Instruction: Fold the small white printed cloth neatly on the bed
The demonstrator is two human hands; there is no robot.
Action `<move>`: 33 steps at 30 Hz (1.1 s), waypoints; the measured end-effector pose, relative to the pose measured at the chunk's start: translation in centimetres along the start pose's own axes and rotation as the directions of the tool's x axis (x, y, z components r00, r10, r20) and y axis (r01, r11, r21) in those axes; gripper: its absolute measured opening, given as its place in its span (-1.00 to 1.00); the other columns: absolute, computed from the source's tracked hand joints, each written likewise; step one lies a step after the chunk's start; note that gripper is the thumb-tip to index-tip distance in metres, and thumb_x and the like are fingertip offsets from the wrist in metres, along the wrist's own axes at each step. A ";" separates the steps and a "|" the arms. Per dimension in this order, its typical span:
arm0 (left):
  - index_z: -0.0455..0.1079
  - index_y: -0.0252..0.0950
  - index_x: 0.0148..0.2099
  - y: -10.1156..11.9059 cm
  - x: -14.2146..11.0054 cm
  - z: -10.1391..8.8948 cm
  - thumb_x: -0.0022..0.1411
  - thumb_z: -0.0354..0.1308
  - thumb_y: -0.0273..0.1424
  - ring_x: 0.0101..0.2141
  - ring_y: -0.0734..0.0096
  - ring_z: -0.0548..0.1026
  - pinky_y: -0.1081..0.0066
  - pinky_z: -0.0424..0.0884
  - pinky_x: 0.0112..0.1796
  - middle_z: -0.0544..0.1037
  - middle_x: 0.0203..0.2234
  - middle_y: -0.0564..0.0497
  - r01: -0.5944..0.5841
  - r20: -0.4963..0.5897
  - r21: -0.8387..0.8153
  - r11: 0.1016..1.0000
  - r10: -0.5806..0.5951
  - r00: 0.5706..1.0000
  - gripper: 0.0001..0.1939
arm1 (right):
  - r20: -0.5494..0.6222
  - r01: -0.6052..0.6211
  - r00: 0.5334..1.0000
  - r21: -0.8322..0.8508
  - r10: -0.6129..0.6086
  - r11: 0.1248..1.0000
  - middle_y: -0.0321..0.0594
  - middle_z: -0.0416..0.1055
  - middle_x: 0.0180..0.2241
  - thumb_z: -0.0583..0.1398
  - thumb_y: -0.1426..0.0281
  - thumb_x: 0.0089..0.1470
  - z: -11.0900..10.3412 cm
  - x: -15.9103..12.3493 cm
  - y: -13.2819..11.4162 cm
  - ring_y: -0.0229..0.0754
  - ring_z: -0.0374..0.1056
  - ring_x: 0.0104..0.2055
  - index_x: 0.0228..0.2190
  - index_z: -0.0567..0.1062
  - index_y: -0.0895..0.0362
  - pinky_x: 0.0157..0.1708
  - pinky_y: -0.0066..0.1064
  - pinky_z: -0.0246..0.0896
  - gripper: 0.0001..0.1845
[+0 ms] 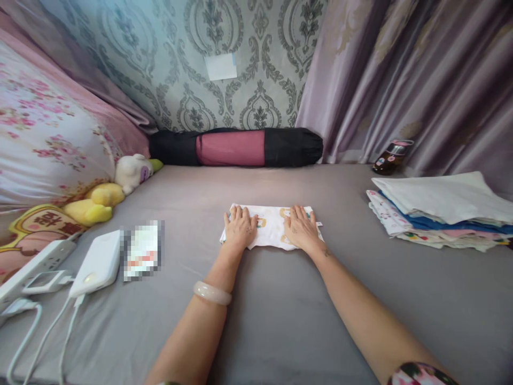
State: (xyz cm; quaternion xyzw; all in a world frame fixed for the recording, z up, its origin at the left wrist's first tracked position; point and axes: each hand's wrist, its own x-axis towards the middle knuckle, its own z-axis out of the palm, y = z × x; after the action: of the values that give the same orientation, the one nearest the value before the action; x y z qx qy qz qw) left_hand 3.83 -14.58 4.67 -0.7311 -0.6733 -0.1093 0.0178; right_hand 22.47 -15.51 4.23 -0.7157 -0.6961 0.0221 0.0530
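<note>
A folded white garment (272,227) with small tan and green prints lies flat on the grey sheet in front of me. My left hand (240,227) rests palm down on its left end, fingers stretched out. On the right end, my right hand (300,229) lies flat in the same way, fingers spread. Both hands press on the cloth and neither grips it. The parts of the garment under my palms are hidden. A pale bangle (212,293) circles my left forearm.
At the right is a stack of folded clothes (441,206), with a dark bottle (391,156) behind it. A long black and pink roll (232,147) lies along the wall. Leftward are plush toys (134,172), a white power bank (98,262), cables and a power strip (36,270).
</note>
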 end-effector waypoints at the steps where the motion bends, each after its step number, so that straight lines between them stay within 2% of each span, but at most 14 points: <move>1: 0.24 -0.39 0.24 0.0 0.0 0.0 0.41 -0.25 -0.18 0.29 0.04 0.12 -0.05 0.02 0.24 0.26 0.26 -0.28 0.011 -0.012 0.002 1.000 -0.011 1.000 -0.45 | 0.001 -0.003 1.000 -0.001 0.003 1.000 0.06 -0.03 0.32 -0.16 0.36 0.33 -0.1 -0.1 0.0 0.00 -0.16 0.35 0.27 0.13 0.40 0.31 0.01 -0.33 -0.42; 7: 0.18 -0.41 0.31 -0.8 0.2 -0.1 0.40 -0.26 -0.22 0.33 0.04 0.04 -0.08 -0.07 0.27 0.20 0.30 -0.24 0.084 -0.091 -0.001 0.996 -0.084 0.992 -0.42 | -0.125 -0.102 0.987 -0.037 0.097 0.994 0.12 -0.09 0.33 -0.17 0.33 0.34 -0.4 -0.2 1.0 0.07 -0.22 0.36 0.27 0.10 0.46 0.30 0.01 -0.34 -0.39; 13: 0.14 -0.41 0.33 -1.2 0.5 0.0 0.40 -0.28 -0.20 0.31 0.02 0.09 -0.09 0.01 0.24 0.14 0.32 -0.24 0.152 0.086 -0.079 0.985 -0.145 0.986 -0.40 | -0.022 -0.169 0.985 -0.020 0.169 0.985 0.20 -0.06 0.31 -0.19 0.29 0.34 0.0 0.3 1.7 0.12 -0.16 0.35 0.26 0.10 0.52 0.29 -0.09 -0.22 -0.35; 18: 0.20 -0.33 0.29 -1.5 0.6 -0.1 0.39 -0.20 -0.20 0.31 0.04 0.10 -0.07 0.00 0.25 0.17 0.32 -0.21 0.170 0.079 -0.173 0.970 -0.158 0.984 -0.46 | -0.004 -0.173 0.985 -0.032 0.172 0.984 0.18 -0.07 0.31 -0.20 0.29 0.34 -0.2 0.3 1.6 0.10 -0.17 0.35 0.26 0.10 0.52 0.29 -0.10 -0.22 -0.35; 22: 0.23 -0.33 0.24 -2.5 0.8 -0.3 0.38 -0.12 -0.29 0.25 0.13 0.22 0.02 0.08 0.23 0.28 0.26 -0.21 0.189 0.044 -0.295 0.937 -0.184 0.982 -0.53 | 0.020 -0.170 0.985 -0.040 0.171 0.985 0.15 -0.07 0.32 -0.22 0.28 0.35 -0.6 0.2 1.6 0.09 -0.18 0.36 0.26 0.10 0.51 0.30 -0.06 -0.23 -0.35; 26: 0.29 -0.34 0.17 -3.7 0.8 -0.6 0.34 -0.07 -0.37 0.22 0.14 0.26 0.13 0.17 0.19 0.37 0.19 -0.20 0.170 -0.054 -0.344 0.924 -0.200 0.978 -0.60 | -0.011 -0.135 0.991 -0.088 0.134 0.987 0.13 -0.08 0.32 -0.22 0.28 0.35 -1.2 0.1 1.3 0.09 -0.24 0.37 0.26 0.14 0.45 0.30 0.07 -0.32 -0.37; 29: 0.35 -0.30 0.10 -4.4 0.9 -0.7 0.33 -0.07 -0.40 0.22 0.14 0.26 0.13 0.18 0.19 0.40 0.16 -0.19 0.163 -0.127 -0.358 0.919 -0.221 0.967 -0.65 | -0.029 -0.054 0.998 -0.098 0.051 0.994 0.10 -0.11 0.33 -0.21 0.29 0.36 -1.6 0.0 0.6 0.06 -0.27 0.38 0.26 0.15 0.39 0.30 0.08 -0.35 -0.39; 33: 0.36 -0.33 0.08 -5.3 1.2 -0.5 0.30 -0.04 -0.42 0.17 0.17 0.32 0.20 0.21 0.16 0.45 0.09 -0.20 0.191 -0.130 -0.389 0.901 -0.259 0.957 -0.66 | 0.030 0.057 0.998 -0.061 -0.055 0.997 0.03 -0.12 0.34 -0.22 0.29 0.37 -1.5 -0.3 -0.5 0.00 -0.27 0.38 0.29 0.11 0.31 0.31 0.04 -0.32 -0.41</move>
State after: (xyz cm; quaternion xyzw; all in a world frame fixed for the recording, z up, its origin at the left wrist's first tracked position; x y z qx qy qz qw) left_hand -1.38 -12.95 4.72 -0.6254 -0.7159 -0.3017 -0.0737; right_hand 22.08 -15.85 5.79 -0.6969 -0.7168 0.0093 0.0217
